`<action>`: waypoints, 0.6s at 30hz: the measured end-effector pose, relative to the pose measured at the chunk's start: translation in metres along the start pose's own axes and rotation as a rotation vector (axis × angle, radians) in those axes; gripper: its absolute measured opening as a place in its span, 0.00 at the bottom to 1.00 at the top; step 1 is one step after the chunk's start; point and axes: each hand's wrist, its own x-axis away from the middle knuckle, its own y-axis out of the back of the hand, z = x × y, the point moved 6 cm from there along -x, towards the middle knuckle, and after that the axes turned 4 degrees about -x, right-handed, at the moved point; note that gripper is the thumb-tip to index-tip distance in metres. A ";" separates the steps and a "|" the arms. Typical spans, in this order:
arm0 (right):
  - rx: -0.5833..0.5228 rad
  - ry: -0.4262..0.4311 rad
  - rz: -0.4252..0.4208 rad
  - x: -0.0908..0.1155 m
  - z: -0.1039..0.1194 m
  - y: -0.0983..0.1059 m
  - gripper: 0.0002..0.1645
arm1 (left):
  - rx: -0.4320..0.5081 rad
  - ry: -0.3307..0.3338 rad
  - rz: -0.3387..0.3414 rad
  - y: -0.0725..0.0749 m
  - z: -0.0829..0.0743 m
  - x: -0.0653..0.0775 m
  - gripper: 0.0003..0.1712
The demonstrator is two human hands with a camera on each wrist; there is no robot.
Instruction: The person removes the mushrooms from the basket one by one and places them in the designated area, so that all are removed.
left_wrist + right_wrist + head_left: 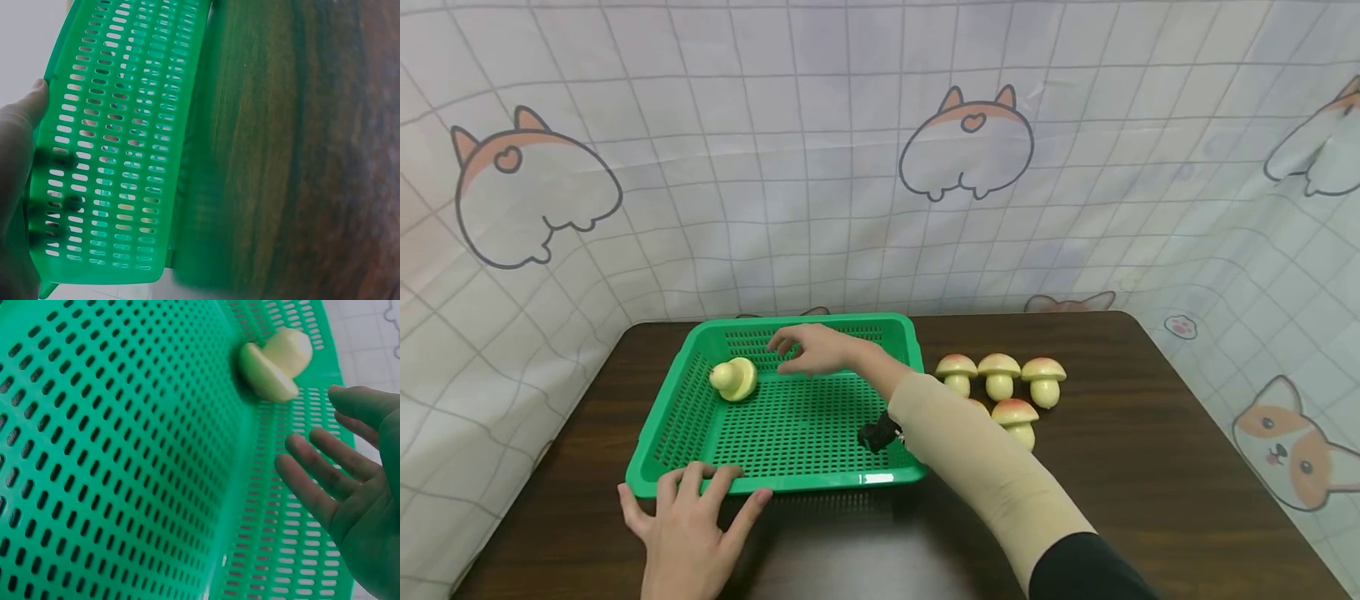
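A green perforated plastic basket [805,417] stands on the dark wooden table. My left hand [692,529] grips its near rim at the left corner, and the left wrist view shows finger shadows through the slotted wall [112,150]. Over the basket's far half hovers my right hand [816,348], its fingers loosely spread around nothing. One toy mushroom [735,379], pale with a rounded cap, lies tipped over at the basket's left end. In the right wrist view that mushroom [275,365] sits apart from the fingertips [297,444].
Several toy mushrooms [1000,375] with reddish cap tops are grouped on the table [1120,433] right of the basket. My right sleeve [992,467] crosses in front and partly covers one. A wall cloth with cartoon dogs [820,192] hangs behind the table.
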 end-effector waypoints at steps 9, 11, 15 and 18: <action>0.078 -0.059 0.058 -0.020 -0.008 -0.026 0.38 | -0.006 0.002 0.004 -0.001 0.000 0.000 0.24; 0.073 -0.054 0.059 -0.024 -0.008 -0.032 0.40 | -0.006 0.000 0.005 -0.001 0.000 0.000 0.23; 0.099 -0.030 0.060 -0.031 -0.006 -0.043 0.43 | -0.006 -0.006 0.006 -0.001 -0.001 0.000 0.23; 0.140 -0.003 0.065 -0.036 -0.004 -0.050 0.45 | -0.006 0.000 0.006 -0.001 0.000 0.001 0.22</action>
